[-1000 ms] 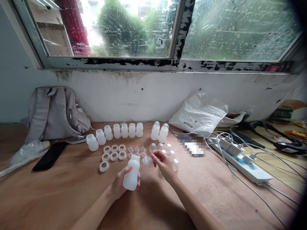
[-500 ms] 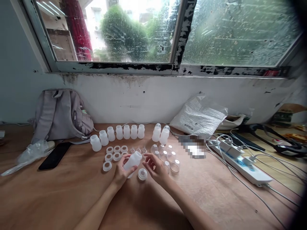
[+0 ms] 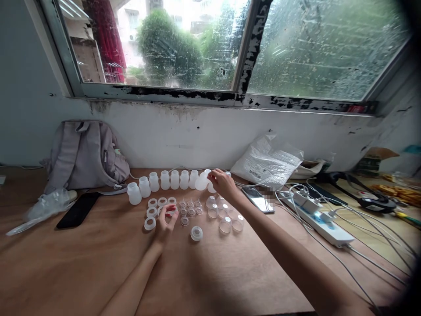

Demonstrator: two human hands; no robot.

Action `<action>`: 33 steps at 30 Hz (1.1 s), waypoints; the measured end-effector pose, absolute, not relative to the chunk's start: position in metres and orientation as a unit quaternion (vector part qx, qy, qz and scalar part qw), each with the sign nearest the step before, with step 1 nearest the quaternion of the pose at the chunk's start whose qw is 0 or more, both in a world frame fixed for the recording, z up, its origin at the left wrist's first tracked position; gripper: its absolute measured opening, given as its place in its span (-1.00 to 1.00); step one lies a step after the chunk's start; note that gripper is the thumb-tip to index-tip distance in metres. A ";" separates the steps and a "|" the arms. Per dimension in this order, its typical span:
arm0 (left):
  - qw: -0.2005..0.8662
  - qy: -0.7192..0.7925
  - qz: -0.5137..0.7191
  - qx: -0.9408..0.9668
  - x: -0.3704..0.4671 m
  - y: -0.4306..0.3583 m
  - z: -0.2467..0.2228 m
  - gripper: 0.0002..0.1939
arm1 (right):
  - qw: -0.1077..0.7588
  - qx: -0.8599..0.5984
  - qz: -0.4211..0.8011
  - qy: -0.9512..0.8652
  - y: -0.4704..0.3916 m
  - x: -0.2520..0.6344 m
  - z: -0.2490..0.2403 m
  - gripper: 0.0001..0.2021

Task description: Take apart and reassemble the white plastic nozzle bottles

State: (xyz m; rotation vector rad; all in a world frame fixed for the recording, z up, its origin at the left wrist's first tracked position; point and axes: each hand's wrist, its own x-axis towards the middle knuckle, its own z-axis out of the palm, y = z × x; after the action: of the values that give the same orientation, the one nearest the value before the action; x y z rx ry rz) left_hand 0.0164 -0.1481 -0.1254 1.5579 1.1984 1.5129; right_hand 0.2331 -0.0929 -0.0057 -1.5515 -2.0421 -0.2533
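My right hand [image 3: 221, 181] reaches to the back of the table, its fingers closed on the neck of a frosted baby bottle [image 3: 201, 181]. That bottle is tilted, at the right end of a row of similar open bottles [image 3: 165, 181]. Behind the hand, two capped bottles [image 3: 212, 188] are mostly hidden. My left hand [image 3: 166, 223] holds nothing, thumb and fingers apart, over white screw rings [image 3: 150, 224]. Right of it lie several clear nipples [image 3: 184, 220] and clear dome caps [image 3: 225, 225]. Nearer to me is a ring with a nipple in it [image 3: 196, 233].
A grey backpack [image 3: 87, 153], a plastic bag [image 3: 49, 206] and a black phone-like slab [image 3: 78, 210] are at left. At right are a phone [image 3: 258, 199], a silvery bag [image 3: 266, 160] and a power strip [image 3: 329, 228] with trailing cables.
The bottle has gone from my left hand to my right and moved back to the row. My left hand has let go and shifted left over the rings.
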 end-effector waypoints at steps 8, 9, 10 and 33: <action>0.237 0.424 0.482 0.729 0.016 -0.150 -0.129 -0.84 | 0.110 -0.686 -0.080 -0.715 -0.038 0.222 -0.029 -0.77; 0.234 0.415 0.466 0.746 0.017 -0.151 -0.129 -0.86 | 0.104 -0.690 -0.077 -0.712 -0.033 0.220 -0.031 -0.77; 0.235 0.409 0.452 0.757 0.017 -0.152 -0.129 -0.87 | 0.099 -0.693 -0.073 -0.710 -0.029 0.219 -0.033 -0.77; 0.162 0.400 0.297 0.852 0.024 -0.163 -0.134 -0.72 | 0.271 -0.559 0.008 -0.784 -0.092 0.201 -0.067 -0.78</action>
State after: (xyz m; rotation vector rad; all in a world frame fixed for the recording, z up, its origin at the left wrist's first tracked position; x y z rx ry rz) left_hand 0.0237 -0.1631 -0.1345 2.4317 1.1428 0.8467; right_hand 0.2010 -0.0922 -0.0675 -1.5048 -2.1117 0.0210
